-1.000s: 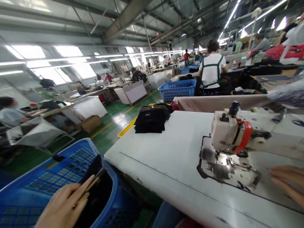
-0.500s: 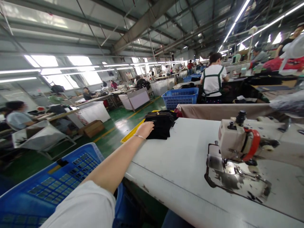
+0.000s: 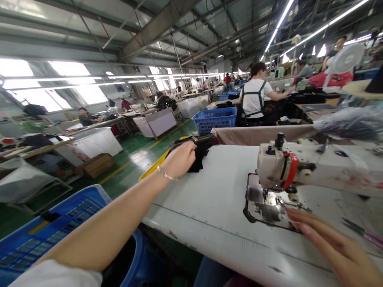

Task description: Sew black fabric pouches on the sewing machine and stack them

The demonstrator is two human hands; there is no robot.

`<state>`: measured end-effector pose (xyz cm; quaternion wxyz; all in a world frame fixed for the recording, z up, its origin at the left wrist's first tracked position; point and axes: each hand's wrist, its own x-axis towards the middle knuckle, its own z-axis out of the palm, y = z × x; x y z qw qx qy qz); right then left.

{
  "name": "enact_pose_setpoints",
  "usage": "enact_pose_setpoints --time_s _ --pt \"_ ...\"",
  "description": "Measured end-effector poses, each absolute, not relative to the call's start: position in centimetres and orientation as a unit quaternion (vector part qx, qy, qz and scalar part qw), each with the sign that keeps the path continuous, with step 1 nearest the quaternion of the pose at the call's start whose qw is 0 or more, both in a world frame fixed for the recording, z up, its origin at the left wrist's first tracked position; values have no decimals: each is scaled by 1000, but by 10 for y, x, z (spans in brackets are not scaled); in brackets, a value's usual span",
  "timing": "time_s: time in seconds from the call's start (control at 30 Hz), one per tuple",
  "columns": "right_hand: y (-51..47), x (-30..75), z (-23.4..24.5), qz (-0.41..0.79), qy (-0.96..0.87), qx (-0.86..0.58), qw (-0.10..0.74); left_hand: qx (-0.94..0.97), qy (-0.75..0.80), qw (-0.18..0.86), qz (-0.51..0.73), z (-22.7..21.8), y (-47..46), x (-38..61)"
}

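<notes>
My left hand (image 3: 178, 159) reaches far out over the white table (image 3: 215, 199) and closes on a stack of black fabric pieces (image 3: 201, 148) at the table's far left corner. A thin bracelet sits on that wrist. My right hand (image 3: 332, 247) lies at the bottom right with fingers stretched out flat, fingertips by the metal plate of the sewing machine (image 3: 278, 167). The machine's white head has a red guard on its end.
A blue plastic crate (image 3: 60, 219) stands below the table at lower left. A second blue basket (image 3: 214, 117) is on the green floor beyond. A beige cloth-covered table (image 3: 263, 133) sits behind. A person in a white shirt (image 3: 254, 97) works farther back, with others at benches.
My left hand left the blue crate, reached the black stack and has now closed on it. My right hand came back into view beside the machine.
</notes>
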<state>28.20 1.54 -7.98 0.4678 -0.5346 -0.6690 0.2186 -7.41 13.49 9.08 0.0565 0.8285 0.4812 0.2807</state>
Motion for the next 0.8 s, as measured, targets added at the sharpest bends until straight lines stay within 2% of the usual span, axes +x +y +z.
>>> enact_pose_setpoints --time_s 0.07,0.13,0.2,0.33,0.43,0.63,0.7,0.8 --pt "28 243 -78 478 -566 -456 493 858 447 99 233 59 103 -58" --pt "36 210 -73 603 -500 -411 466 900 358 205 144 26 66 -45" --pt "35 191 -67 621 -491 -413 450 890 332 283 134 -1 37 -36" --pt "6 186 -47 637 -514 -403 410 816 427 291 258 -17 22 -22" --pt "-18 191 -26 580 -591 -416 375 769 425 422 223 -14 20 -8" --pt "-43 214 3 241 -716 -540 371 587 352 666 297 -16 -6 7" --pt "-46 224 5 226 -723 -547 356 553 352 688 310 -16 -13 7" --pt "-50 230 7 271 -719 -552 323 562 389 644 343 -13 -17 8"
